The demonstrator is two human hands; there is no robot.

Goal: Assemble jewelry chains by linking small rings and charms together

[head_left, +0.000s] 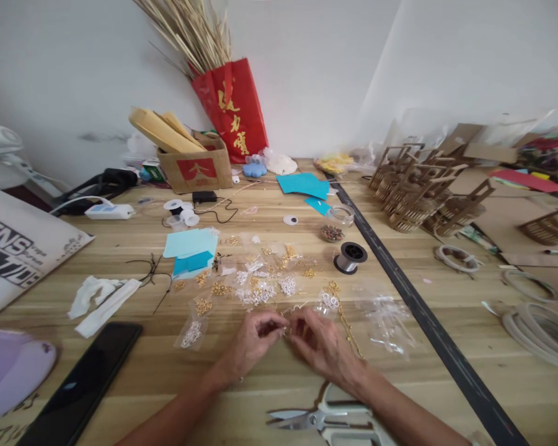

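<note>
Between fingertips, tiny gold piece [287, 331] barely discernible; left hand [252, 342], right hand [323, 344] both pinching it.

Desk [446, 384]: I log pale wood, matt, visible grain. Scissors [316, 418]: shiny metal blades, white plastic handles. Phone [81, 387]: glossy black glass. Charms [260, 291]: gold and silver metal in clear plastic bags. Spool [349, 257]: metallic sheen.

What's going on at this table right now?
A person sits at a wooden table, both hands together over it. The left hand and right hand pinch something tiny between their fingertips, too small to identify. Small bags of gold and silver findings lie just beyond, a spool farther back, scissors near the wrists.
</note>
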